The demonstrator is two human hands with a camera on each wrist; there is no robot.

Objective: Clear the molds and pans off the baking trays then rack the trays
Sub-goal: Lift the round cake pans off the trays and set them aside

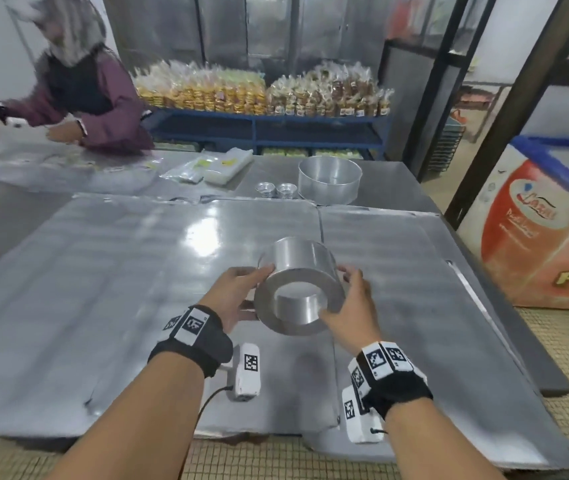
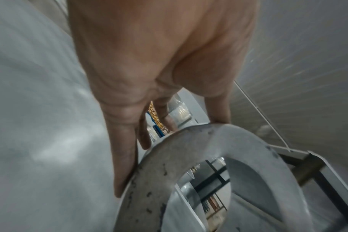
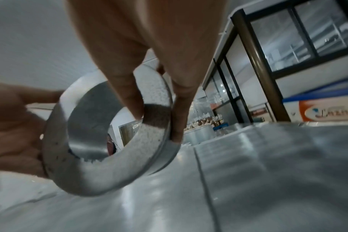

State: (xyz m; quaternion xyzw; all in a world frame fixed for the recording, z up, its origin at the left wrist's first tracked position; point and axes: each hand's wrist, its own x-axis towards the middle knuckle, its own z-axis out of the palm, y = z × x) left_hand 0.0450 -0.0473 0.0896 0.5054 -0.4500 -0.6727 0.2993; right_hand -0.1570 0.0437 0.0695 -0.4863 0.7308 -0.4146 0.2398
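I hold a round aluminium ring mold with a central tube in both hands, tilted so its flat underside faces me, above the seam between two large baking trays. My left hand grips its left wall, thumb on top. My right hand pinches the right side. In the right wrist view the thumb sits inside the mold's centre hole with a finger outside the rim. The left wrist view shows my fingers lying along the mold's wall. The left tray and right tray lie flat, bare.
A large round pan and two small fluted molds stand on the table behind the trays. Plastic bags lie at the back left, where another person works. A chest freezer stands right; bread shelves behind.
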